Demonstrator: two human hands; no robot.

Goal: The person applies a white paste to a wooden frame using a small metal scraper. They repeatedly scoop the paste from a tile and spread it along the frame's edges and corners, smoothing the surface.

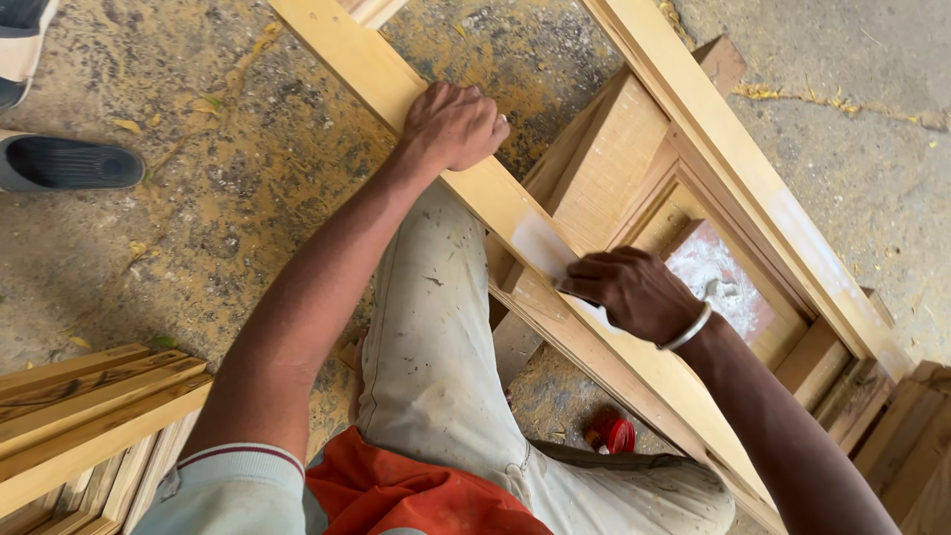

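A pale wooden frame lies slanted across the sawdust-covered floor. My left hand grips the near rail of the frame, fingers curled over its edge. My right hand, with a metal bangle on the wrist, presses a small flat piece against the same rail, where a white filler patch is smeared on the wood. The piece itself is mostly hidden under the fingers. Beyond the hand, a board with a heap of white paste sits inside the frame.
Stacked timber lengths lie at the lower left, more wood at the lower right. A dark sandal rests on the floor at the left. A small red object lies under the frame by my leg.
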